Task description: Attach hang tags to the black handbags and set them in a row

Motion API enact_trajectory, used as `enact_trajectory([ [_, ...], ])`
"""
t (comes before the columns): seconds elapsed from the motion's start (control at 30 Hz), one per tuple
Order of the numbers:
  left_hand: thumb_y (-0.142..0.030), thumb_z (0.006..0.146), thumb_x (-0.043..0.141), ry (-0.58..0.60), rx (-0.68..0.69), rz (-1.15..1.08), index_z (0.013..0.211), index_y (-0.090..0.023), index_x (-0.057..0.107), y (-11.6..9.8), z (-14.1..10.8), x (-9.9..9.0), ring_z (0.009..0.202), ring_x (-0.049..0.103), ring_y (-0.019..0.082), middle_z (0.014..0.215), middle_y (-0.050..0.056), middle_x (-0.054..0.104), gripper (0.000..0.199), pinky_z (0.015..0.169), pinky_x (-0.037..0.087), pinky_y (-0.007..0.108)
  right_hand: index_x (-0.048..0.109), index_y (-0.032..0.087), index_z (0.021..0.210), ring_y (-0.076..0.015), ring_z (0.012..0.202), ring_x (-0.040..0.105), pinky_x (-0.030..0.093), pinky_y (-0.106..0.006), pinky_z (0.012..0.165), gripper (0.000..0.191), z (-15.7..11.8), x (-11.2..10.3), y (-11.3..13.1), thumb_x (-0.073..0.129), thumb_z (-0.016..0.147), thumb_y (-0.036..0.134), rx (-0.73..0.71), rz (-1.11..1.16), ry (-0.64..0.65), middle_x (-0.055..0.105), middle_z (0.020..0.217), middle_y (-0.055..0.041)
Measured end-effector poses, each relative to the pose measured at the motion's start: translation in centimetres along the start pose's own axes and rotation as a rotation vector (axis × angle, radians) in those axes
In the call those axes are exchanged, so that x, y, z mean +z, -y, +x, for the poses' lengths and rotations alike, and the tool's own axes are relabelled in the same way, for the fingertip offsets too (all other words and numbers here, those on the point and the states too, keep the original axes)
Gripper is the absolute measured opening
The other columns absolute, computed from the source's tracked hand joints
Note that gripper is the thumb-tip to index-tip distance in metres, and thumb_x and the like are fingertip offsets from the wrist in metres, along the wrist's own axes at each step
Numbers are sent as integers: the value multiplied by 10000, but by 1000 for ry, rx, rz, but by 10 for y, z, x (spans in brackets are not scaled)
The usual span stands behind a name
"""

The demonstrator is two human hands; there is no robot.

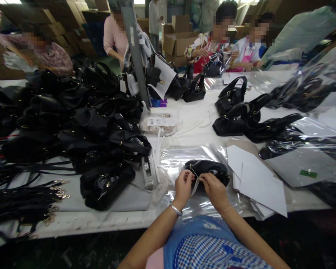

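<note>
A black handbag (218, 170) lies on clear plastic bags (170, 158) at the table's near edge, in front of me. A thin pale tag string (195, 173) runs from gold-coloured hardware on the bag, and a narrow whitish tag (195, 186) hangs below it. My left hand (184, 185) is closed in a pinch at the string's left side, wearing a bracelet on the wrist. From the right, my right hand (215, 189) pinches the string close to the tag. The fingers partly cover the front of the bag.
A big heap of black handbags (84, 119) fills the left, with straps (22, 201) bearing gold clips nearer. A tape dispenser (148, 173) stands left of my hands, white cards (257, 179) right. A grey post (138, 56) rises mid-table; several co-workers (204, 48) stand across.
</note>
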State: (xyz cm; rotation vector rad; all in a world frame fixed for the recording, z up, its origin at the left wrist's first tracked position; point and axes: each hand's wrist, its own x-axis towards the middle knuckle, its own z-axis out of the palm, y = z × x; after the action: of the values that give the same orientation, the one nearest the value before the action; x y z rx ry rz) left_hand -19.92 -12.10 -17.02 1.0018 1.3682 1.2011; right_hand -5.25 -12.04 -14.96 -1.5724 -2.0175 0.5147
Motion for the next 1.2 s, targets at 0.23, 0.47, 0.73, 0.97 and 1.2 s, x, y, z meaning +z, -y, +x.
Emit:
enact_trajectory([
  [0.23, -261, 888, 542, 82, 98, 77, 1037, -206, 653, -22, 6, -14, 805, 664, 153, 876, 21, 710, 193, 768, 511, 259, 668, 227, 914, -210, 766, 670, 524, -327, 758, 256, -2, 3, 4, 588, 842, 460, 415, 534, 31, 710, 841, -36],
  [0.47, -256, 824, 637, 128, 27, -16, 926, -185, 667, -17, 8, -12, 811, 690, 171, 848, 32, 718, 128, 762, 532, 260, 687, 191, 940, -240, 842, 683, 545, -375, 818, 369, -3, 11, 5, 695, 748, 506, 534, 794, 5, 728, 925, -85],
  [0.73, -227, 757, 702, 97, -16, -60, 927, -183, 635, -7, 13, -15, 744, 685, 167, 778, 18, 710, 188, 707, 528, 253, 698, 189, 909, -225, 854, 658, 515, -346, 814, 330, -3, 12, 6, 722, 736, 469, 558, 779, -25, 721, 903, -68],
  [0.97, -304, 834, 622, 173, 63, 59, 836, -182, 726, -18, 12, -17, 772, 649, 167, 805, 23, 716, 160, 737, 507, 261, 686, 189, 952, -217, 875, 648, 491, -349, 860, 321, -2, 15, 9, 729, 745, 430, 570, 849, -34, 716, 911, -63],
  [1.2, -255, 860, 582, 184, 115, 135, 883, -193, 690, -25, 11, -17, 831, 646, 158, 900, 25, 708, 127, 745, 492, 250, 704, 199, 901, -213, 900, 628, 475, -328, 847, 282, -2, 19, 7, 732, 740, 430, 585, 839, -77, 709, 940, -47],
])
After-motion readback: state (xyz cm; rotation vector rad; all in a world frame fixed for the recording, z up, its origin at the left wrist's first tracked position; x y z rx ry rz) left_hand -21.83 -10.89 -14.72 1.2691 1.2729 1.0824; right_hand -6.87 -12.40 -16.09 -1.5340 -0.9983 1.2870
